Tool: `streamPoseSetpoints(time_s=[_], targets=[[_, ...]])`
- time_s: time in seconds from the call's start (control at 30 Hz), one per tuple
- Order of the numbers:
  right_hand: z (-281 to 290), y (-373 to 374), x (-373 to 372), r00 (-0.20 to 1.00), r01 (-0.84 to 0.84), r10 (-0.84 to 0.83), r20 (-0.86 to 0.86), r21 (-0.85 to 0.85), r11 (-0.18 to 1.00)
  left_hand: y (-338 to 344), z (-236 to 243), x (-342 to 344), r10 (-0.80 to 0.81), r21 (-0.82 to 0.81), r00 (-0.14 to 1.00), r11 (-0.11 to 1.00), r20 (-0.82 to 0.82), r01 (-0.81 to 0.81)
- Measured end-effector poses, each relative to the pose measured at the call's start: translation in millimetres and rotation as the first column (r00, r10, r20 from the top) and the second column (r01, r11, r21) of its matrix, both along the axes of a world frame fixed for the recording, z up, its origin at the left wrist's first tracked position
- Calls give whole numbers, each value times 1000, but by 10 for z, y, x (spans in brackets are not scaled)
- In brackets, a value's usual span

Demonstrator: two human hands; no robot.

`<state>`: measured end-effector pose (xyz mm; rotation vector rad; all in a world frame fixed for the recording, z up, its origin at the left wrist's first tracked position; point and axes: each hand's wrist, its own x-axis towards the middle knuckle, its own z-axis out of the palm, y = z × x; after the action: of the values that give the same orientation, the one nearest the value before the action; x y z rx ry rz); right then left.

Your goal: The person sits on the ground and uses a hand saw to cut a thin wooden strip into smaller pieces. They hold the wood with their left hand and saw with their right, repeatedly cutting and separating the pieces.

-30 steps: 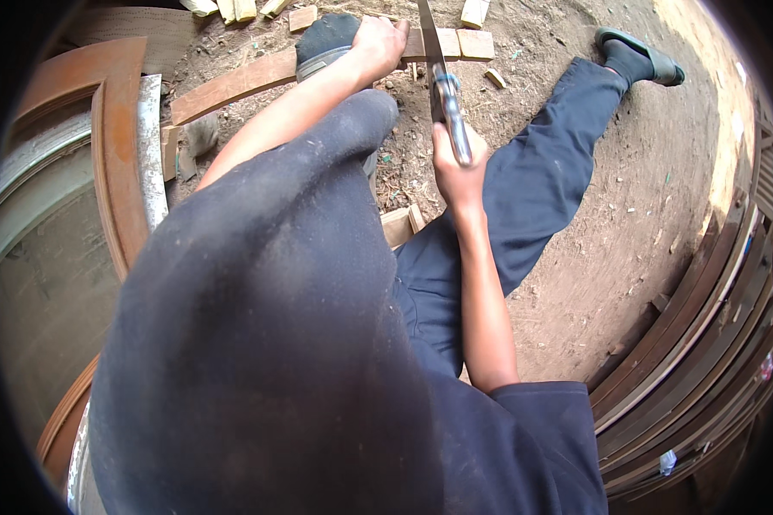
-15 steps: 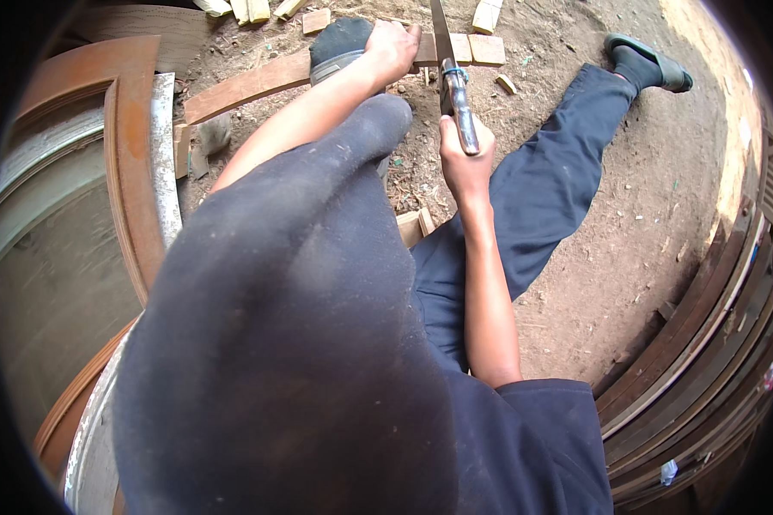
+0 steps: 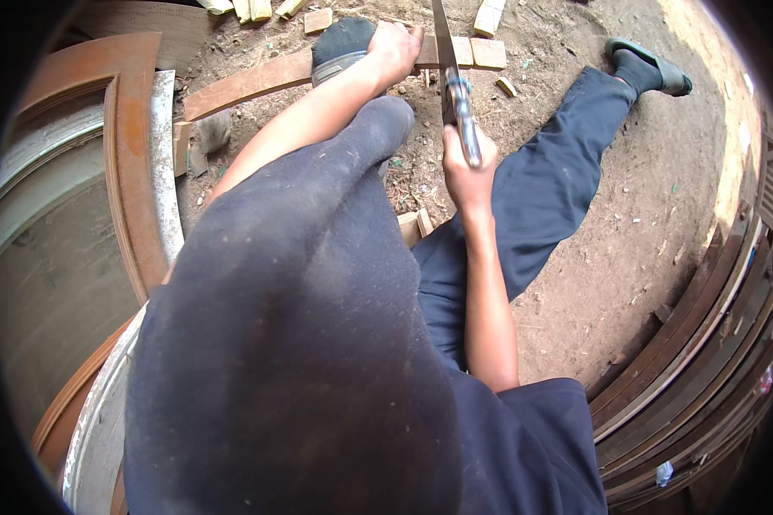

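My right hand [image 3: 470, 176] is closed round the handle of a handsaw [image 3: 459, 116], whose blade points away from me and crosses a wooden board [image 3: 249, 86]. The board lies crosswise ahead of me. Just left of the blade, my left hand [image 3: 395, 53] is closed on the board, its fingertips partly hidden. Beside that hand, my left foot [image 3: 342, 41], in a dark sock and slipper, rests on the board. Right of the blade, a dark line runs across the board near its short end piece [image 3: 488, 53]; whether that piece is separate I cannot tell.
Several wood offcuts [image 3: 318, 21] lie on the dirt ground at the far side. A brown wooden frame [image 3: 137, 172] with a panel stands at the left. Stacked planks [image 3: 687, 343] curve along the right. My right leg [image 3: 550, 180] stretches out to the right, a slipper on its foot.
My right hand and the handsaw have shifted slightly toward me, with the blade still across the board. My left hand and foot keep their places on the board.
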<state>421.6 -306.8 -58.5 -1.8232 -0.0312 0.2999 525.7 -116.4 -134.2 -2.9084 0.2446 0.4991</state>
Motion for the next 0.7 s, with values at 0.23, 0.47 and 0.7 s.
streamPoseSetpoints(time_s=[0.23,0.47,0.7], targets=[[32,-271,-344,999,15,-17,-32,-53,998,-40,-45,18,-4,-62,999,998,50,7],[-89,-164,-138,1000,8,-7,24,-22,1000,-8,-121,33,-61,-107,995,992,82,69],[60,-283,-332,999,11,-12,-32,-40,999,13,-71,43,-17,-67,1000,998,20,18]])
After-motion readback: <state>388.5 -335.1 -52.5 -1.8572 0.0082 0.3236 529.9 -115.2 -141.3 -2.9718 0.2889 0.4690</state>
